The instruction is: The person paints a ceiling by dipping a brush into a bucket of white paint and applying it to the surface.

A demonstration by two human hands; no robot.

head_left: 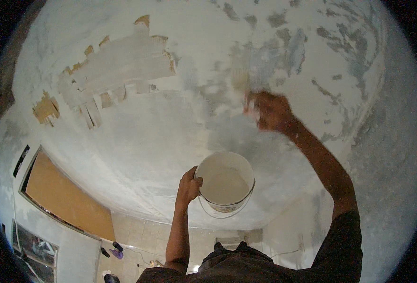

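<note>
My left hand [188, 187] grips the rim of a white bucket [207, 203] on its left side, with the thumb over the edge. Pale, whitish liquid [225, 184] fills part of the bucket, and its thin wire handle hangs down below. Higher and to the right, my right hand [270, 111] is closed round what looks like a brush [240, 78]. Motion smears both the hand and the pale bristle end, which is up against the plastered surface [203, 56]. Grey, damp-looking streaks [288, 52] lie around and to the right of the brush.
A patch of peeled, ragged coating [123, 66] with tan edges is at upper left, and a smaller tan patch [45, 108] lies beside it. An orange-brown door panel [69, 195] stands at lower left. Beige tiles [137, 228] and small dark objects [116, 247] appear below.
</note>
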